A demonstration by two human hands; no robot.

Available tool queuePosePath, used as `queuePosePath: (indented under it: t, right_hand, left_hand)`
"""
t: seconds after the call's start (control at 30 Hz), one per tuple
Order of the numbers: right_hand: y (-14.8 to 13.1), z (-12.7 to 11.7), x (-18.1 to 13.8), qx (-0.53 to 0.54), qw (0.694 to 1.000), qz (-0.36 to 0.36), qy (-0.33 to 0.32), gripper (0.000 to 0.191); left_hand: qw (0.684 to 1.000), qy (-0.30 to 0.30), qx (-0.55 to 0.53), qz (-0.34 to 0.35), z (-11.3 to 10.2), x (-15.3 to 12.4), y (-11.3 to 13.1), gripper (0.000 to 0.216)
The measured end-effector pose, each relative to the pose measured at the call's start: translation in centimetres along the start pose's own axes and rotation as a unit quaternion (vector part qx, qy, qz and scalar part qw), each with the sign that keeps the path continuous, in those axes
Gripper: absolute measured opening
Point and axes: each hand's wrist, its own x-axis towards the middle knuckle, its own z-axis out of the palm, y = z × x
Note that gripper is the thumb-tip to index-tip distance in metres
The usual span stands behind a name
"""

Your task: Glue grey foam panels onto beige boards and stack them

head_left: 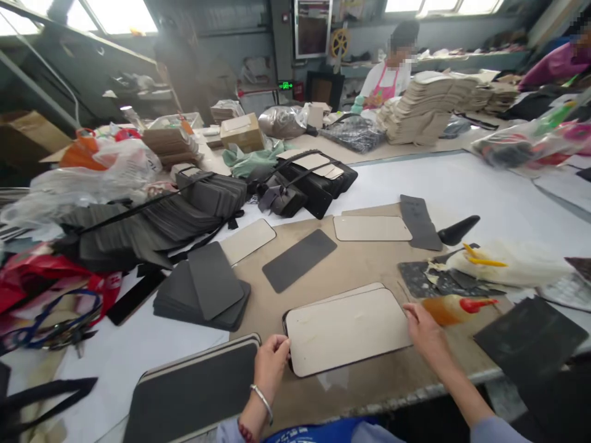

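Note:
A beige rounded panel with a dark edge lies on the brown work mat right in front of me, with another beige panel under it. My left hand pinches the panel's left end. My right hand rests with fingers on the panel's right end. An orange glue bottle with a red tip lies just right of my right hand.
A dark grey panel stack sits to the left, a big black panel near my left arm. Loose panels, a black tool and plastic bags lie beyond. A person in pink works at the far end.

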Motion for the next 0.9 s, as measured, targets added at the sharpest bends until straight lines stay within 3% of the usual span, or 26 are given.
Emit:
queuePosePath:
  t: [0.13,0.23,0.3,0.4,0.47,0.57,0.67,0.9]
  right_hand:
    - [-1.5,-1.2,2.3,-0.073,0.996,-0.053,0.005,0.023]
    - [-5.5,-0.7,6.3,-0.109,0.98,-0.098,-0.133,0.025]
    - [-8.8,1.1,9.6,-0.134,0.96,-0.124,-0.212,0.023]
    - [-12.9,5.5,14.1,-0.159,0.947,-0.141,-0.241,0.017]
    - [-14.5,8.7,16.4,-0.176,0.943,-0.138,-0.247,0.016]
    - [-15.1,12.6,18.6,-0.201,0.943,-0.116,-0.237,0.022]
    - [-14.8,14.7,19.7,-0.22,0.944,-0.082,-0.232,0.029]
    - [-14.6,14.8,20.8,-0.22,0.943,-0.026,-0.249,0.035]
  left_hand:
    - [0.999,0.024,0.027,0.007,-0.3,-0.1,-0.3,0.041]
    - [0.994,0.073,0.066,0.037,-1.1,1.4,0.5,0.04]
    - [0.99,0.109,0.076,0.051,-1.5,3.6,1.8,0.034]
    - [0.978,0.161,0.132,0.023,-1.5,8.0,4.1,0.027]
    - [0.964,0.184,0.19,-0.009,-1.2,10.9,5.2,0.033]
    - [0.953,0.197,0.23,-0.03,-0.4,14.3,5.6,0.034]
    - [0.948,0.202,0.241,-0.047,0.4,16.0,5.0,0.025]
    - [0.938,0.223,0.263,-0.029,1.9,15.9,4.4,0.024]
